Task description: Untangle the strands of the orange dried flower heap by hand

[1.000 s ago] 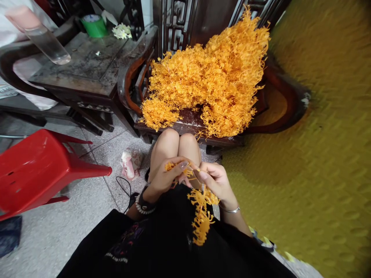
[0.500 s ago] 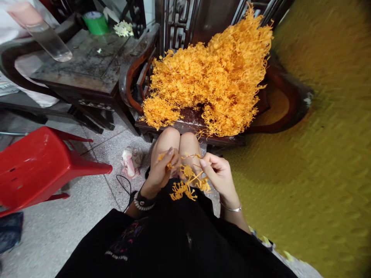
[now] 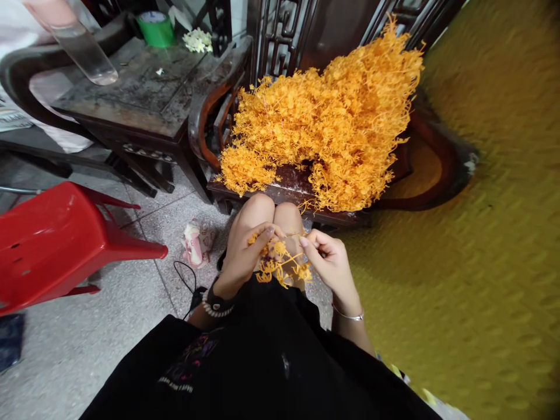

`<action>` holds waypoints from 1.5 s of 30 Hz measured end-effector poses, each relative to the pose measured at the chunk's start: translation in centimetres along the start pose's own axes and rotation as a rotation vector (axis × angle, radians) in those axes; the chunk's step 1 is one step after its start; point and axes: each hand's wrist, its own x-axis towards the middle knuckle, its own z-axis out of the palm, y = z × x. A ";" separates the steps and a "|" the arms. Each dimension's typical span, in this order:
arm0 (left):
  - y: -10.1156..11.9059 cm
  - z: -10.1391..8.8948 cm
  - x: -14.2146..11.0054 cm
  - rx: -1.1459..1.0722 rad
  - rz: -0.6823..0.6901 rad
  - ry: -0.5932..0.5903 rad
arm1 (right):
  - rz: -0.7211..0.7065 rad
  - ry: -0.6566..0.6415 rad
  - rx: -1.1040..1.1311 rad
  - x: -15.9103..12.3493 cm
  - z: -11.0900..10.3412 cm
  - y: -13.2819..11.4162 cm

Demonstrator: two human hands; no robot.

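Red stool (image 3: 56, 239) on floor; green tape roll (image 3: 156, 27) on dark table (image 3: 131, 99).

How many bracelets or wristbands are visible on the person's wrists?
2. A dark band with white beads is on the left wrist, and a thin silver bangle is on the right wrist. More may be hidden under the wrists.

Orange sprig heap (image 3: 324, 128) on wooden chair seat (image 3: 289, 184)

Black garment (image 3: 271, 367), beaded wristband (image 3: 215, 303), thin silver bangle (image 3: 347, 316).
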 end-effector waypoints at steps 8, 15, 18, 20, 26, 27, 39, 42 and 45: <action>0.6 -1.4 0.0 0.252 0.084 -0.137 | -0.085 -0.007 -0.141 0.2 -0.1 0.2; 1.2 -2.5 0.2 0.494 0.055 -0.247 | -0.112 0.021 -0.274 -0.1 -0.2 0.1; 1.1 -2.2 0.3 0.444 0.036 -0.219 | -0.155 0.067 -0.345 -0.1 0.0 -0.5; 1.0 -1.9 0.2 0.417 0.055 -0.153 | -0.247 0.119 -0.372 -0.1 0.2 -1.0; 0.7 -1.3 -0.4 0.399 0.135 -0.012 | -0.188 -0.103 -0.192 -0.7 1.4 -1.7; 0.6 -1.3 -0.5 0.398 0.134 0.005 | -0.149 -0.126 -0.191 -0.8 1.6 -1.7; -0.5 0.0 -1.0 -0.002 -0.024 0.044 | 0.035 -0.270 0.278 -1.2 2.7 -1.6; -1.2 0.9 -1.2 -0.162 -0.058 -0.017 | 0.072 -0.254 0.432 -1.5 3.1 -1.6; -1.5 1.2 -1.2 -0.299 -0.100 -0.077 | 0.059 -0.201 0.513 -2.0 3.4 -1.2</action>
